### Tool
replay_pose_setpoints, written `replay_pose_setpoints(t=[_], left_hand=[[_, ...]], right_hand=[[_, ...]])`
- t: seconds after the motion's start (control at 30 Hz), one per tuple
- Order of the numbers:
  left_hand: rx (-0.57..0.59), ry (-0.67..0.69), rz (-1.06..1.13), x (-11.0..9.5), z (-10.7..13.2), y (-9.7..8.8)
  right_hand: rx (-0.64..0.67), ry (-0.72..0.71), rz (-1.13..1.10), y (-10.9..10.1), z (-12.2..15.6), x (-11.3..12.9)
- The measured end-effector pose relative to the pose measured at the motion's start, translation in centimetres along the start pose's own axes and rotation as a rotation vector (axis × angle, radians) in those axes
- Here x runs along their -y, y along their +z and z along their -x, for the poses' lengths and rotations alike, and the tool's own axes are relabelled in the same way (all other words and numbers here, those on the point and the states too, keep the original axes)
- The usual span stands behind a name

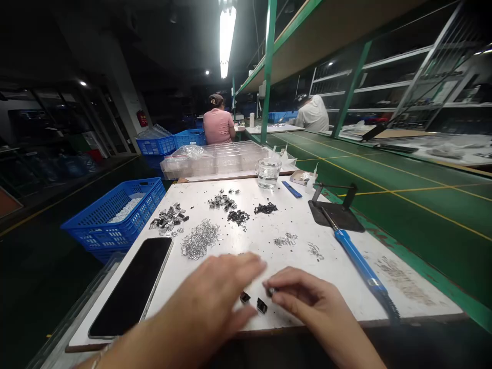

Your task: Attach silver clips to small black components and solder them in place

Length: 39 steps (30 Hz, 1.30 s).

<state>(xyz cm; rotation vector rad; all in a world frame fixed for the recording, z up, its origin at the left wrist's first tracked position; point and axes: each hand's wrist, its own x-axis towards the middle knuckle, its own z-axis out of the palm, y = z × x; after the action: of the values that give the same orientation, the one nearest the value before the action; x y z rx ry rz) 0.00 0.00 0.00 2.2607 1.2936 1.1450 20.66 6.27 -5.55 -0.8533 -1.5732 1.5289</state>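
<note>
My left hand [215, 289], slightly blurred, hovers over the near part of the white board with its fingers stretched out and the thumb apart. Nothing shows in it. Between thumb and forefinger, my right hand [307, 294] pinches a small dark part [272, 291] with a shiny edge, mostly covered by the fingertips. Two small black parts with metal edges lie between the hands: one black part [245, 297] close to my left thumb, the other black part [262, 306] just left of my right fingertips. Beyond my left hand is a heap of small bent metal pieces [200, 239].
A phone [132, 287] lies on the left, a blue soldering iron [357, 261] on its black stand [338, 215] on the right. Farther back are piles of black parts [238, 217], a glass of liquid [268, 174] and a blue crate [115, 215]. Two people sit beyond.
</note>
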Motion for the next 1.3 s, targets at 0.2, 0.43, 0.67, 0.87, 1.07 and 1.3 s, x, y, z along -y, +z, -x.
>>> replay_pose_setpoints(t=[0.2,0.43,0.67,0.87,1.07,1.3], left_hand=[[0.220,-0.204,-0.225,4.6,-6.5,-0.9],[0.508,-0.226,-0.403,8.2,-14.0,2.1],[0.737,-0.355,-0.472,11.3,-17.3,1.7],[0.734,-0.401,-0.443,12.5,-17.4,1.6],[0.598,-0.421,-0.389,12.7,-17.9,3.9],[0.577,-0.426,-0.228,12.2,-18.3,4.6]], right_hand=[[-0.214,-0.001,-0.017,-1.1,-0.5,-1.2],[-0.204,-0.073,0.044,-0.9,-0.3,-1.5],[-0.224,-0.025,0.030,-0.7,-0.3,-1.6],[-0.211,0.006,0.107,-0.6,-0.6,-2.0],[-0.221,0.004,0.145,-0.5,-0.6,-1.8],[-0.183,-0.008,0.230,-0.4,-0.3,-0.9]])
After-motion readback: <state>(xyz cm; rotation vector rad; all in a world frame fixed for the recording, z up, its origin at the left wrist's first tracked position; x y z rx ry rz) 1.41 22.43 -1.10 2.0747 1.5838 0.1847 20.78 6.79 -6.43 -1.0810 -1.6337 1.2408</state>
